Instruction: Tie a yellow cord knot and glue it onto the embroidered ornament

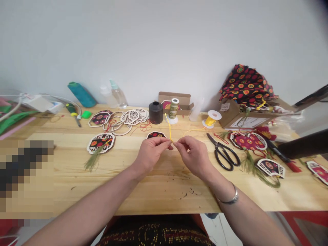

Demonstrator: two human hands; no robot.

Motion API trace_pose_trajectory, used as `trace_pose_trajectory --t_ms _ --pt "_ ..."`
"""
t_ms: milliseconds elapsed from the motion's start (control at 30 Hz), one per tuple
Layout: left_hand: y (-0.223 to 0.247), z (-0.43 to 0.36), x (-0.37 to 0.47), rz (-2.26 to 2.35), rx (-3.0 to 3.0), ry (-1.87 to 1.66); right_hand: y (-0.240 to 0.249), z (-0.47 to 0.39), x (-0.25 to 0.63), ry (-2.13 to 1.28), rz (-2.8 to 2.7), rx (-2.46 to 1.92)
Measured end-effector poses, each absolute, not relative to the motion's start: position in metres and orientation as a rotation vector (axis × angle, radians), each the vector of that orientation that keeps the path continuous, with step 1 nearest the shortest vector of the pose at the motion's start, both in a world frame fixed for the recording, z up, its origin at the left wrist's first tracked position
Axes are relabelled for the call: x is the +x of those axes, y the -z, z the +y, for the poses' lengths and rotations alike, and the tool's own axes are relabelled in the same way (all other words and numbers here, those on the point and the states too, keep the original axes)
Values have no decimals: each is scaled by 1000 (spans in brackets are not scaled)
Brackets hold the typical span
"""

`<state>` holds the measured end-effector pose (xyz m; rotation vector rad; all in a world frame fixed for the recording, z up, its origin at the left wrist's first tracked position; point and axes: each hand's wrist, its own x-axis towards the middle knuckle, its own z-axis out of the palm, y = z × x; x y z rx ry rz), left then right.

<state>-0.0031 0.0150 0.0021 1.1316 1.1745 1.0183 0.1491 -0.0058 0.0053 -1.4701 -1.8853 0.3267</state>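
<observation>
Over the middle of the wooden table, my left hand (153,150) and my right hand (192,152) meet almost fingertip to fingertip. Both pinch a yellow cord (169,126), whose loose end stands up above the left fingers. From my right hand the cord runs back to a white spool (214,115) wound with yellow. Partly hidden behind my left hand lies a dark patterned ornament (156,134) with a pale wooden edge. Black-handled scissors (224,152) rest just right of my right hand, blades pointing away.
Lattice wooden frames (133,118) and a tasselled ornament (100,143) lie to the left. A black thread cone (155,112) and a green thread spool (174,108) stand at the back. Patterned cloth (247,85) tops a cardboard box (235,118). A black post (304,143) crosses the right side.
</observation>
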Motion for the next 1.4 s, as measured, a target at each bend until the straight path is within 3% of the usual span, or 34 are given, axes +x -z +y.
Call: trace_pose_trajectory --t_ms 267,400,533,667,767,900,1400 --pt "-2 16 -4 1082 886 -1002 4 -15 141 413 -2388 -1139" --pt "-2 17 -6 996 860 -981 1 -16 141 470 -2577 -977" --pt "-3 17 -6 989 865 -1003 -6 -18 141 152 -2564 -683" --pt "-5 16 -4 1011 867 -1003 -10 -13 144 -307 -1953 -983" --pt "-6 15 -2 1037 900 -976 -9 -4 146 -847 -1491 -1210" --pt "-6 13 -1 1055 969 -920 -8 3 145 -1586 -1160 -1126" --pt "-5 13 -2 1049 1066 -815 -10 5 147 -1336 -1172 -1275"
